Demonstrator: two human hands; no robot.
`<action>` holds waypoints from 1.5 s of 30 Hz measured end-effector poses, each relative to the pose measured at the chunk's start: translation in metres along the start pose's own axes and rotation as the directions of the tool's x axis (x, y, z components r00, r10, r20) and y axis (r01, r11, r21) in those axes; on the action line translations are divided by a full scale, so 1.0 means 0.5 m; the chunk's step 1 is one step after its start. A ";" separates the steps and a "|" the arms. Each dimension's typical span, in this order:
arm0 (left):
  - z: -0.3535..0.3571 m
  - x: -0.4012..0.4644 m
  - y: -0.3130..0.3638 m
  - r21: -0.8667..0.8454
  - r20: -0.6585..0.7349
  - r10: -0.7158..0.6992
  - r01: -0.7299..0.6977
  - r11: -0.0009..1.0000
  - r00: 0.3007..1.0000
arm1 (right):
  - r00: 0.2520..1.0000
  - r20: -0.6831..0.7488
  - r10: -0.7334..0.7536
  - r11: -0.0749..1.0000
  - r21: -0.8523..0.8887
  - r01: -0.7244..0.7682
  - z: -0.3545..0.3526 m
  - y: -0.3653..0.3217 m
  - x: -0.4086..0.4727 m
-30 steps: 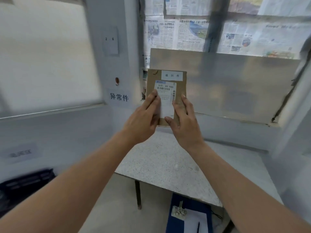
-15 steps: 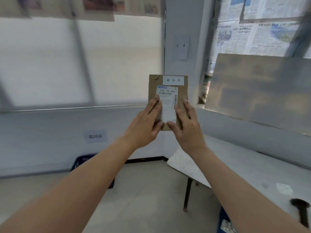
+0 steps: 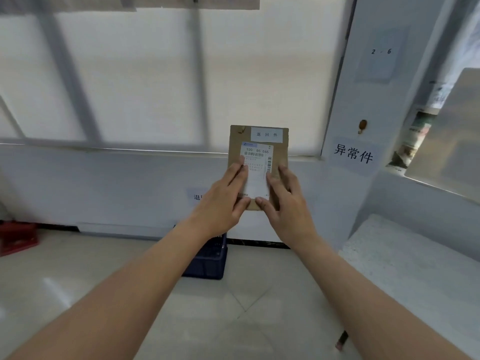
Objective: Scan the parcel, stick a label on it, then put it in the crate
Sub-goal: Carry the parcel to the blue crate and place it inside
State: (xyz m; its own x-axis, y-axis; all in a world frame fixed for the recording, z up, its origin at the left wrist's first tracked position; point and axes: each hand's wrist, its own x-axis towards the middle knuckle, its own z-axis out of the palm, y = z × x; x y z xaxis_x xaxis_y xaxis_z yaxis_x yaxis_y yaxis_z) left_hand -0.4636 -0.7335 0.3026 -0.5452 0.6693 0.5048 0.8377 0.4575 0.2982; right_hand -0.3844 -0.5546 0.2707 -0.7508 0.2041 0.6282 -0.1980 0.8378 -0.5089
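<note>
A flat brown cardboard parcel (image 3: 281, 149) is held upright in front of me at arm's length. It carries a white shipping label with barcodes (image 3: 257, 162) and a small white sticker with three characters (image 3: 266, 134) near its top edge. My left hand (image 3: 220, 201) grips its lower left side, fingers over the shipping label. My right hand (image 3: 285, 203) grips its lower right side. A dark blue crate (image 3: 207, 263) stands on the floor by the wall, partly hidden behind my left forearm.
A speckled grey table (image 3: 415, 268) stands at the right. A red crate (image 3: 17, 239) sits on the floor at far left. A white pillar bears a paper sign (image 3: 353, 154). Frosted windows fill the wall ahead. Pale floor lies below.
My view has swung left, away from the table toward the windowed wall and the blue crate. The parcel stays held in both hands the same way.
</note>
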 end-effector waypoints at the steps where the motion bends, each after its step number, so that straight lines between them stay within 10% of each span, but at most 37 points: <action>1: 0.005 0.009 -0.031 0.007 -0.001 -0.022 0.022 1.000 1.000 | 1.000 0.007 -0.014 1.000 0.021 0.013 0.032 0.011 0.023; 20: 0.061 0.119 -0.631 0.073 0.107 -0.271 0.264 0.962 0.957 | 0.963 0.271 -0.011 0.992 0.124 -0.023 0.586 0.103 0.360; 45: 0.138 0.145 -1.429 -0.070 0.441 -0.239 0.299 0.952 0.865 | 0.836 0.419 0.355 0.933 -0.093 -0.349 1.296 0.068 0.570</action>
State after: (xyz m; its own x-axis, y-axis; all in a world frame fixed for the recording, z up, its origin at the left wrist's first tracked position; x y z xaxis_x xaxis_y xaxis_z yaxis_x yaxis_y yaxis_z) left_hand -1.1036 -0.9717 0.0703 -0.6859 0.7276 0.0079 0.6363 0.5944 0.4918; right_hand -1.0134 -0.7961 0.0512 -0.9619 0.2553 0.0980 0.1360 0.7573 -0.6387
